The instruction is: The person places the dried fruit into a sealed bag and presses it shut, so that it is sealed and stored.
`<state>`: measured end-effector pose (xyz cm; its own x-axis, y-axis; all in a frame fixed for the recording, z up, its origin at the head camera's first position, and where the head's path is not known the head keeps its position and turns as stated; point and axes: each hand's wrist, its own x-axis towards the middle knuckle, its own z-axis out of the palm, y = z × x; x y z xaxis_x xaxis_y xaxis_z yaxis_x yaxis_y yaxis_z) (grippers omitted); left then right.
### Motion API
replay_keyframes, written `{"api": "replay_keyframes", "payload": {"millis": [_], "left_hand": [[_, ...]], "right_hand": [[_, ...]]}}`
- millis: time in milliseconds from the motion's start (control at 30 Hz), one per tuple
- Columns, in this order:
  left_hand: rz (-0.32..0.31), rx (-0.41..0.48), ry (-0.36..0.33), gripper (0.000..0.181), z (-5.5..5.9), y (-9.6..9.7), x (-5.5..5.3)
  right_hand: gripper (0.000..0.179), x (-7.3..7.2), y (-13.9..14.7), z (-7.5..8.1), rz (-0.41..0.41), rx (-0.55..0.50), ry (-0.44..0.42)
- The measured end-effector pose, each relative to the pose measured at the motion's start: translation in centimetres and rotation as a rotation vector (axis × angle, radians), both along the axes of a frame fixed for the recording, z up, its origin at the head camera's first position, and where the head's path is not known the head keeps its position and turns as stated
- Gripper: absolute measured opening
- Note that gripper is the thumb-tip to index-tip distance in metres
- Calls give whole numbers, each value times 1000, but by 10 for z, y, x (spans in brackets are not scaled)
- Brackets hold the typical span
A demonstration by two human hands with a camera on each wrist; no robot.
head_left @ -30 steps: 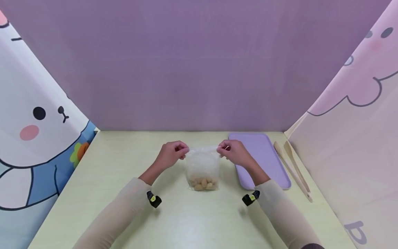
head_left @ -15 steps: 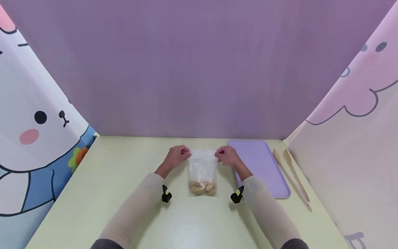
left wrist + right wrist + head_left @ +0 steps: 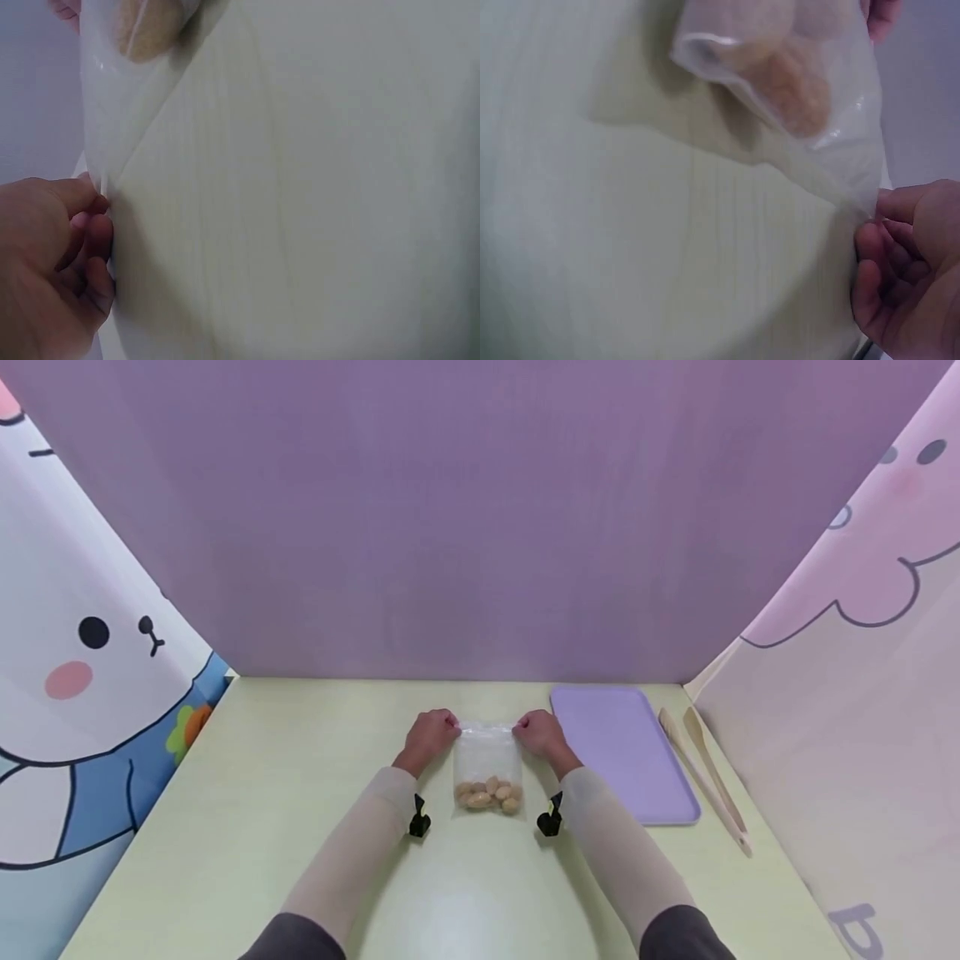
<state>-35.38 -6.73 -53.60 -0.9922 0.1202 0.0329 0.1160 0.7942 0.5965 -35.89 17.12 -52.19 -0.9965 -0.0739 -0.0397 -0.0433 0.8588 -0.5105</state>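
A clear plastic bag (image 3: pixel 487 756) with several tan, nut-like pieces (image 3: pixel 491 795) at its bottom is at the middle of the table, its top edge toward the back wall. My left hand (image 3: pixel 433 737) pinches the bag's top left corner between thumb and finger, and the left wrist view shows this left hand (image 3: pixel 56 255) gripping the film edge. At the top right corner, my right hand (image 3: pixel 542 735) pinches the film the same way; in the right wrist view the right hand's (image 3: pixel 911 262) other fingers are curled. The pieces look large and rounded through the film.
A flat purple tray (image 3: pixel 622 752) lies right of the bag, partly behind my right forearm. Beyond it are two long wooden utensils (image 3: pixel 708 777), side by side near the right wall. A purple wall (image 3: pixel 465 527) closes off the back of the pale table (image 3: pixel 315 718).
Both wrists have come closer together and turned so the backs of the hands face up more. The bag stays pinched at both top corners, and its pieces have spread along the bottom.
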Motion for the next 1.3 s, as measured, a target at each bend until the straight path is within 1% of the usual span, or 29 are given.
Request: {"api": "replay_keyframes", "payload": {"millis": [67,200,300,433,567,767,833,933,1067,1167,1233,1300], "left_hand": [[7,-9,-19,14,0,1,-1],[18,-8,-48,16,-2,2,-1],[20,3,-54,16,-4,2,-1],[12,14,-42,14,-6,2,1],[8,20,-35,15,-5,2,3],[-11,26,-12,19,-6,2,1],[-21,42,-6,21,-6,2,1],[-33,77,-19,25,-7,0,1],[-45,115,-54,32,-7,-6,3],[-58,112,-72,35,-2,-12,6],[-84,92,-70,36,4,-17,9],[-123,68,-61,39,14,-21,12]], "right_hand": [[20,0,-1,-1,-10,10,11],[19,1,0,-4,-34,15,7],[20,2,2,-6,-31,6,12],[19,5,6,-10,-18,-25,12],[18,6,9,-12,-13,-49,1],[19,6,11,-12,-10,-52,15],[19,5,12,-12,-8,-51,14],[22,5,14,-12,-1,-73,3],[27,7,18,-9,19,-118,-32],[32,10,21,-5,48,-130,-58],[36,13,24,1,84,-137,-57],[39,17,26,10,123,-134,-40]]}}
